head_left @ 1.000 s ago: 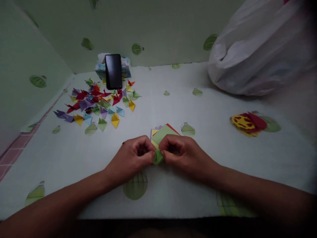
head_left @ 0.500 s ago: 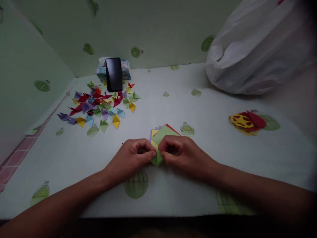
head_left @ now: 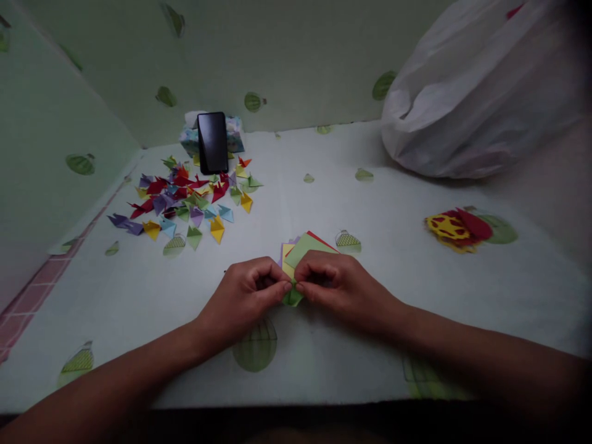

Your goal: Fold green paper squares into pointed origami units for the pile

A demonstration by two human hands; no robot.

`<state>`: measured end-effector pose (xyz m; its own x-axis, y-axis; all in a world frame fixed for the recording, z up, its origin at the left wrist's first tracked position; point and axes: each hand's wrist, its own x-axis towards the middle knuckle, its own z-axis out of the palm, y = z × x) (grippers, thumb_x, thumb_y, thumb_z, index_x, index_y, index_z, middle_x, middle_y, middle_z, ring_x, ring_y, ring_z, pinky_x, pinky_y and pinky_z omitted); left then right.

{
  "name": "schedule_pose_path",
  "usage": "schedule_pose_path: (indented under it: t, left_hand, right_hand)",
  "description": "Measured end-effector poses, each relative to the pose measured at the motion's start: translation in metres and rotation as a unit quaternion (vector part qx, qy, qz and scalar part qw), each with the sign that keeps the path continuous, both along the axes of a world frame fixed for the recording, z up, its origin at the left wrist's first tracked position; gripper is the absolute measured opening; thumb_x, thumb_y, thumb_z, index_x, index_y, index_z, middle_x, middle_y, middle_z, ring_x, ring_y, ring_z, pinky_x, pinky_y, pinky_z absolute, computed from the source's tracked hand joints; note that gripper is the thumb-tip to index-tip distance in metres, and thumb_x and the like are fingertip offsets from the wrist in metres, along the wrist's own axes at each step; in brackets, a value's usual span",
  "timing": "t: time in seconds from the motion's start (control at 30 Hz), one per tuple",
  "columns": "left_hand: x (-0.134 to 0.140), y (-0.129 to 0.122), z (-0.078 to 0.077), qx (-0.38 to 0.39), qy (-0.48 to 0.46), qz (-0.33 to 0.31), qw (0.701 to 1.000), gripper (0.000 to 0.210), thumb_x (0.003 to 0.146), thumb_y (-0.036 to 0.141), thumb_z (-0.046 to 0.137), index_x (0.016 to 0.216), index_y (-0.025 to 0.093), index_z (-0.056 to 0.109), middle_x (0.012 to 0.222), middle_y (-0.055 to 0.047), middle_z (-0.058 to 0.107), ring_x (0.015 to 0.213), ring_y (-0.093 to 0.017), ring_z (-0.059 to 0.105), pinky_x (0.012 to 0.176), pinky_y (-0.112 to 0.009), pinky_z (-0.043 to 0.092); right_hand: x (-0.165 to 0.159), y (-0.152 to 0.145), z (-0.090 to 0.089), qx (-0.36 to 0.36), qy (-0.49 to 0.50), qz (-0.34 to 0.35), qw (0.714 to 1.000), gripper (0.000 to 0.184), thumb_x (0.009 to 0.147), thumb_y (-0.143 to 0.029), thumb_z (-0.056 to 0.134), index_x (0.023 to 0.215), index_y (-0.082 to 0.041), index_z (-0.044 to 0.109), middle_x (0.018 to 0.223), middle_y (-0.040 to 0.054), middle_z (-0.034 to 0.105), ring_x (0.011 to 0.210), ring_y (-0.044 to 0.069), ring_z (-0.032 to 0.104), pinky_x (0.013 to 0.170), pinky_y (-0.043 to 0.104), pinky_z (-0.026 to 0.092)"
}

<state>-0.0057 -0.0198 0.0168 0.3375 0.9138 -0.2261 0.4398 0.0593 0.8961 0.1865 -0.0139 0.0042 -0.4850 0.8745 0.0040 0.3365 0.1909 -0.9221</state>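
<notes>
Between my fingertips is a small piece of folded green paper [head_left: 292, 298], mostly covered by the hands. My left hand [head_left: 252, 287] pinches its left side, thumb against the curled fingers. From the other side my right hand [head_left: 330, 277] pinches it in the same way, the two thumb tips almost meeting. Just behind the hands lies a fanned stack of coloured paper squares [head_left: 308, 246], with green on top and red, yellow and purple edges showing. The right hand partly covers this stack.
Many folded paper cranes [head_left: 185, 197] in several colours lie at the back left. A phone [head_left: 213, 143] leans on a tissue box [head_left: 235, 132] behind them. Red and yellow paper cutouts [head_left: 451, 228] lie at the right, below a large white plastic bag [head_left: 462, 105].
Both hands keep their pinch on the green paper, with the fingertips shifting only slightly. The view has tilted a little.
</notes>
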Motion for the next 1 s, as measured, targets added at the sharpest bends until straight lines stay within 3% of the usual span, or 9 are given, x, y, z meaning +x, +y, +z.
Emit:
schedule_pose_path:
  t: [0.3, 0.8, 1.0]
  left_hand:
    - [0.000, 0.000, 0.000, 0.027, 0.002, 0.015, 1.000, 0.015, 0.080, 0.028, 0.062, 0.073, 0.015, 0.064, 0.068, -0.001, 0.064, 0.064, -0.013, 0.056, 0.060, -0.024, 0.043]
    - [-0.001, 0.002, 0.002, 0.032, -0.037, 0.036, 0.998, 0.012, 0.078, 0.024, 0.064, 0.071, 0.014, 0.065, 0.066, 0.000, 0.063, 0.063, -0.011, 0.053, 0.060, -0.023, 0.040]
    - [-0.001, 0.002, 0.003, 0.024, -0.046, 0.039, 0.998, 0.012, 0.077, 0.024, 0.064, 0.072, 0.014, 0.066, 0.067, 0.000, 0.064, 0.063, -0.011, 0.055, 0.061, -0.023, 0.041]
  right_hand:
    - [-0.003, 0.003, 0.003, 0.036, -0.010, 0.009, 0.999, 0.016, 0.077, -0.003, 0.057, 0.068, -0.016, 0.057, 0.073, 0.0002, 0.058, 0.066, 0.011, 0.050, 0.060, 0.024, 0.037]
    - [-0.009, 0.004, 0.008, -0.012, -0.025, -0.025, 0.999, 0.012, 0.081, -0.019, 0.059, 0.071, -0.014, 0.062, 0.069, 0.0016, 0.060, 0.064, 0.013, 0.049, 0.058, 0.026, 0.036]
    - [-0.010, 0.004, 0.007, -0.005, -0.015, -0.032, 0.999, 0.011, 0.079, -0.017, 0.058, 0.068, -0.015, 0.059, 0.068, 0.0003, 0.058, 0.064, 0.012, 0.049, 0.059, 0.025, 0.037]
